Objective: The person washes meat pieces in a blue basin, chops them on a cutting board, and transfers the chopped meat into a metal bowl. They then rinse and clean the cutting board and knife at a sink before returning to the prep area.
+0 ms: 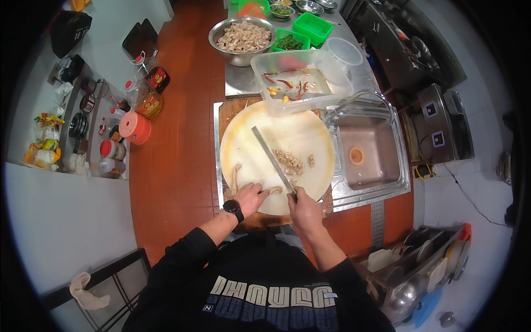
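A round white cutting board (249,145) lies before me, close to the sink. My right hand (306,209) grips the handle of a knife (271,155), its blade pointing up and away to the left over the board. With its fingers bent, my left hand (252,200) presses a strip of pale meat (274,189) against the board near its front edge. Another strip of meat (235,176) lies by that hand on the left. Small cut pieces (291,162) are heaped right of the blade, and a lone piece (311,160) rests farther right.
Behind the board stands a clear plastic tub (303,106) with red chilies in liquid. A steel bowl (242,59) of cut meat and green baskets (313,28) are farther back. The sink (369,153) with its faucet (356,99) is at the right.
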Motion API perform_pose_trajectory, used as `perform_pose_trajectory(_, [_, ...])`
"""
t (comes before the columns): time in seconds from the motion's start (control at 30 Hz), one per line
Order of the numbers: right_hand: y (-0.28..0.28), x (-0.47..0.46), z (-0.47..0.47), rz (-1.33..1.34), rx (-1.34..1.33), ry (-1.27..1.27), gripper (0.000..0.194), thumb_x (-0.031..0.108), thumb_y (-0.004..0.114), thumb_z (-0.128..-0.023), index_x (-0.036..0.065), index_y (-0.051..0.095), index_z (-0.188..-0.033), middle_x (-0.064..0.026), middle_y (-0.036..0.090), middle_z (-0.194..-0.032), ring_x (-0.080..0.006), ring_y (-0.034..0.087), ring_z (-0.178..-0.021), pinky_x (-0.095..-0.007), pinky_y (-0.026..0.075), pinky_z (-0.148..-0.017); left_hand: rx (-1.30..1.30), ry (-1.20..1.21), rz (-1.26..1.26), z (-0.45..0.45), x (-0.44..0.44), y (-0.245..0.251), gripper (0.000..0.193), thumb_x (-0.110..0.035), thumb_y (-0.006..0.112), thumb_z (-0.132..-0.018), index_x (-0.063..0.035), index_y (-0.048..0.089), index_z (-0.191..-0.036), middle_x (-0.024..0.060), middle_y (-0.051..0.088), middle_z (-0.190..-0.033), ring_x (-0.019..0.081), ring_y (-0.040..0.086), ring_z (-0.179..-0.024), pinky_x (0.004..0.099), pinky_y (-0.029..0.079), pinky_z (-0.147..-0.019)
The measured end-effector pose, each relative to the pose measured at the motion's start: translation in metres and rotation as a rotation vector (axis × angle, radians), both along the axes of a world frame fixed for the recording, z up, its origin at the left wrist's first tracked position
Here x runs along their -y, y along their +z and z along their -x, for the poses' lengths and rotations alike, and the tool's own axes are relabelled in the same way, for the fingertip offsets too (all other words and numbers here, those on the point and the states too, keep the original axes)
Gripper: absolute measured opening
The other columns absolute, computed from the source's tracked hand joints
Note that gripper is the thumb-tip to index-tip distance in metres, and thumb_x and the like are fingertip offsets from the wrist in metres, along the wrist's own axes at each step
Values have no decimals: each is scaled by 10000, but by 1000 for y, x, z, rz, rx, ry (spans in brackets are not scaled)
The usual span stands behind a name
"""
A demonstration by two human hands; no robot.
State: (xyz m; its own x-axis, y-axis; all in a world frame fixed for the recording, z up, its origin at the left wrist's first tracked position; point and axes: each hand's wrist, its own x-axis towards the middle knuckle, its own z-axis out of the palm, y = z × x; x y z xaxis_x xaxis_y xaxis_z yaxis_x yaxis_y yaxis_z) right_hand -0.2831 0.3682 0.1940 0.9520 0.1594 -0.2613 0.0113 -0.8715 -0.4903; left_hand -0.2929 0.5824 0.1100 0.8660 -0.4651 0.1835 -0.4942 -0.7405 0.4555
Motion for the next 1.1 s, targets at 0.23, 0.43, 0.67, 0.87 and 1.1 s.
perform_pose_trajectory(0.23, [-23, 11, -1, 41, -105, 137, 274, 324, 539, -968, 60, 543, -1042, -215, 683, -826, -429, 655, -787, -529, 509, -694, -58, 22, -35, 3, -5, -2, 389, -34, 577, -801, -104, 691, -1165, 113, 539, -848, 302, 571, -822, 390, 501, -724])
perform_pose_trajectory(0.43, [-8, 22, -15, 29, -42, 41, 285, 301, 558, -967, 44, 545, -1089, -220, 682, -834, -439, 651, -792, -530, 502, -696, -61, 239, 65, -7, 25, -10, 340, -20, 604, -818, -116, 703, -1129, 133, 522, -769, 318, 571, -735, 407, 485, -626])
perform_pose_trajectory(0.67, [1, -6, -6, -108, 97, -70, 288, 264, 540, -975, 10, 506, -1105, -255, 665, -837, -461, 641, -780, -538, 500, -690, -31, 275, 247, -10, 54, -24, 313, 11, 637, -756, -38, 699, -1059, 151, 598, -821, 338, 591, -751, 407, 514, -669])
perform_pose_trajectory(0.87, [-27, -17, -7, -19, -71, -41, 276, 253, 523, -978, 4, 491, -1093, -270, 659, -814, -470, 644, -791, -544, 505, -702, 10, 119, 112, -2, 37, -15, 362, 0, 652, -732, -54, 696, -1087, 102, 624, -911, 308, 584, -863, 375, 509, -764])
perform_pose_trajectory(1.1, [1, -5, -18, -49, 8, -26, 260, 241, 569, -959, 27, 516, -1096, -267, 662, -802, -479, 636, -766, -552, 494, -683, 53, 92, 109, 4, 11, -3, 362, -28, 597, -747, -87, 705, -1087, 76, 603, -887, 283, 558, -846, 374, 497, -771])
